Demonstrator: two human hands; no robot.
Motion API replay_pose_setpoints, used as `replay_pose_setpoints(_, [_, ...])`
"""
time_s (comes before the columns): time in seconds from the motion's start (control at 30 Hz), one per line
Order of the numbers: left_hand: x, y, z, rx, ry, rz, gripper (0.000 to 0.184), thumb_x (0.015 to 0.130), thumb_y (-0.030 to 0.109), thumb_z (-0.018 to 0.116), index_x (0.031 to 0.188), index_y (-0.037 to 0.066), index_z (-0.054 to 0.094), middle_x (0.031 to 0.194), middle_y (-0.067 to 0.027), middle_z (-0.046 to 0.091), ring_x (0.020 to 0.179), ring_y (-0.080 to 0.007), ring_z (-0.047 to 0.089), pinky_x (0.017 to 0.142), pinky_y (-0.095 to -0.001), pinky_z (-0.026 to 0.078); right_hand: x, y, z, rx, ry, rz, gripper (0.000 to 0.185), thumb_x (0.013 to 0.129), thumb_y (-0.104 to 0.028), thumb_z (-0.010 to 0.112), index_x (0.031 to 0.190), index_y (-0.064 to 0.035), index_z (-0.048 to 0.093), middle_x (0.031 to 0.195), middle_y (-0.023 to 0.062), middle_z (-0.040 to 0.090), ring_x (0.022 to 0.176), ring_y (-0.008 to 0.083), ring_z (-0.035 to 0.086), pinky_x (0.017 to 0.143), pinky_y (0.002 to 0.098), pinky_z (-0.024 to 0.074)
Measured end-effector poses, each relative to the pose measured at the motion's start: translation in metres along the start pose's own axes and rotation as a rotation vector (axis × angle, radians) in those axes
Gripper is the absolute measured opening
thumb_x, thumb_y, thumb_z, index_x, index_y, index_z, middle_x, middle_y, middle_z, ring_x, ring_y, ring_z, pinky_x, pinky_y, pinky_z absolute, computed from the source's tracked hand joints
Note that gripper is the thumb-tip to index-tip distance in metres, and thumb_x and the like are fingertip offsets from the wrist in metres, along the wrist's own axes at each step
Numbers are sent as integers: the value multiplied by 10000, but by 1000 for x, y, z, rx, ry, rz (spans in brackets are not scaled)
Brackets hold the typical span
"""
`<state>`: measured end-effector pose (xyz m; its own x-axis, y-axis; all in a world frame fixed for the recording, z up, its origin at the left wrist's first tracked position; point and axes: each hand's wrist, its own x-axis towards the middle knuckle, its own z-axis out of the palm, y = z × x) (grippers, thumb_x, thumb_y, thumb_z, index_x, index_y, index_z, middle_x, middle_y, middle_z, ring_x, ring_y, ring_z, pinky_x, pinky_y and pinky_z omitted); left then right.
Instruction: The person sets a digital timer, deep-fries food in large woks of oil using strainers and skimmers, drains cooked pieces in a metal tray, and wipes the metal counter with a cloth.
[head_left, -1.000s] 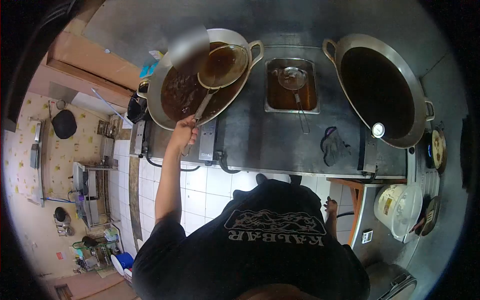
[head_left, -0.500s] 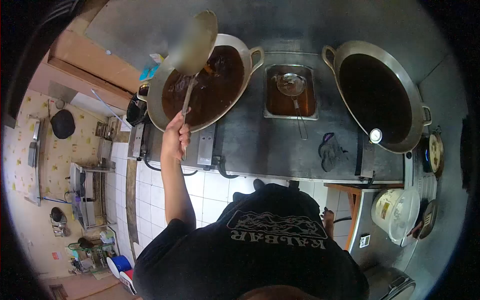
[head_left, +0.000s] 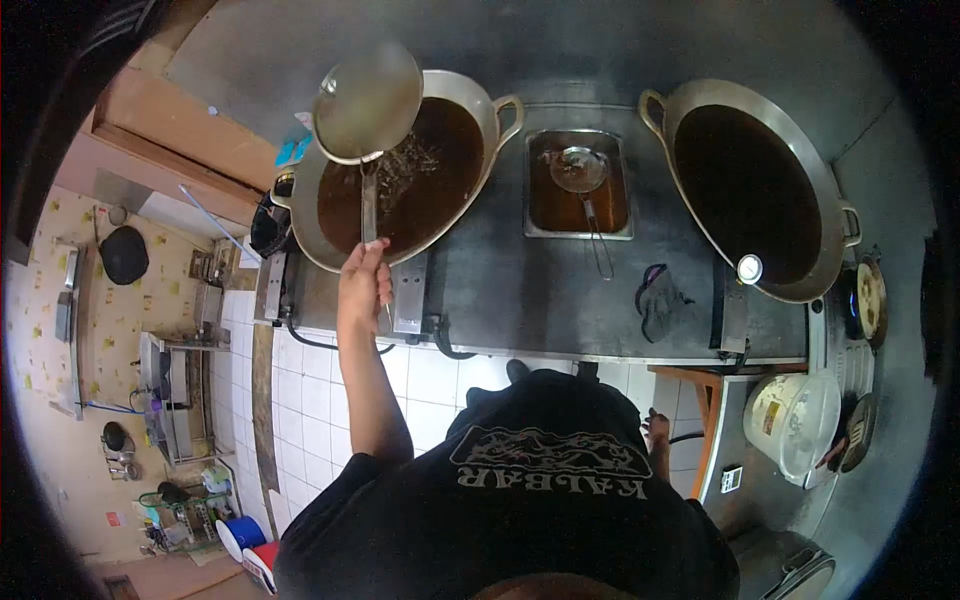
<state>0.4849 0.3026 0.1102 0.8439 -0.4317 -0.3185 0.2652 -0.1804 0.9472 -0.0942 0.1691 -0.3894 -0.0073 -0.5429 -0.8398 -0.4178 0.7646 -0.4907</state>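
My left hand [head_left: 364, 290] is closed round the long metal handle of a large round skimmer [head_left: 366, 105]. Its bowl is held over the left wok [head_left: 505, 120], and a blurred patch hides what the bowl contains. Dark brown oil [head_left: 450, 150] fills this wok, with its surface broken and bubbling just beside the skimmer. My right hand [head_left: 656, 430] hangs low at my side, past the counter's front edge. It is small and shadowed there, so its fingers are unclear.
A steel tray [head_left: 535, 232] of brown liquid holds a small strainer [head_left: 580, 172]. The right wok [head_left: 843, 255] has dark oil and a dial thermometer [head_left: 749, 268] at its rim. A dark glove [head_left: 660, 303] lies on the counter [head_left: 480, 310]. A lidded white tub [head_left: 790, 420] stands right.
The skimmer has turned from a steep tilt to face up more squarely, its bowl shifting left and down. My left hand has moved slightly right and down. My right hand stays put.
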Motion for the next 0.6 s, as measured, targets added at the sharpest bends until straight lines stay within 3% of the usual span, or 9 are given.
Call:
replay_pose_setpoints(0.13, [-3, -10, 13, -111, -29, -20, 139, 893, 226, 549, 886, 105, 482, 577, 40, 375, 432, -37, 316, 364, -188, 239, 2, 6, -6, -166, -77, -25, 291, 871, -392, 541, 908, -105, 513, 741, 73, 591, 568, 189, 581, 432, 377, 420])
replay_pose_setpoints(0.2, [2, -22, 13, -101, -57, -50, 159, 877, 218, 570, 842, 120, 451, 575, 43, 373, 432, -35, 316, 363, -184, 239, 19, -1, -13, 160, -302, 96, 281, 834, -361, 627, 832, -100, 521, 697, 72, 589, 550, 167, 571, 446, 372, 431])
replay_pose_setpoints(0.3, [9, -34, 7, -141, -64, -250, 146, 864, 208, 577, 871, 107, 473, 567, 52, 355, 435, -33, 316, 361, -181, 239, -22, -61, 9, -387, -218, -447, 332, 864, -340, 532, 738, -41, 599, 679, 101, 622, 571, 206, 605, 506, 361, 459])
replay_pose_setpoints(0.33, [8, -39, 8, -140, -65, -255, 146, 864, 208, 577, 871, 107, 473, 567, 52, 355, 435, -33, 316, 361, -181, 239, -40, -96, 18, -960, -85, -605, 320, 857, -315, 534, 720, -36, 611, 688, 141, 625, 570, 210, 605, 540, 351, 472])
replay_pose_setpoints(0.37, [6, -43, 12, -168, -66, -242, 140, 863, 199, 577, 889, 101, 480, 566, 54, 352, 437, -33, 312, 361, -181, 238, -5, -88, 16, -1259, -85, -1215, 309, 861, -284, 524, 713, -30, 619, 670, 158, 614, 561, 230, 600, 564, 352, 475])
replay_pose_setpoints(0.43, [1, -43, 23, -200, -83, -185, 137, 878, 170, 556, 959, 92, 478, 569, 55, 349, 442, -33, 303, 370, -180, 243, -38, -130, 40, -717, 2, -1117, 327, 890, -313, 516, 746, -47, 641, 577, 98, 548, 568, 188, 568, 554, 320, 434])
replay_pose_setpoints(0.47, [-3, -37, 30, -196, -95, -191, 137, 878, 170, 556, 959, 92, 478, 569, 55, 349, 442, -33, 303, 370, -180, 243, -142, -218, 57, -680, -92, -748, 396, 883, -380, 514, 997, -22, 640, 879, 202, 619, 828, 327, 589, 768, 378, 451])
replay_pose_setpoints(0.57, [-12, -22, 39, -62, -308, -2, 135, 917, 144, 493, 1015, 72, 435, 590, 46, 364, 460, -33, 325, 395, -184, 272, -157, -275, 103, -164, -9, -1079, 402, 880, -325, 561, 1149, -26, 544, 889, 131, 625, 814, 239, 597, 755, 329, 454])
replay_pose_setpoints(0.6, [-15, -19, 42, -63, -315, -4, 135, 917, 144, 493, 1015, 72, 435, 590, 46, 364, 460, -33, 325, 395, -184, 272, -170, -295, 119, -97, -28, -1018, 417, 872, -300, 576, 1169, -13, 518, 881, 115, 627, 807, 220, 596, 752, 315, 454])
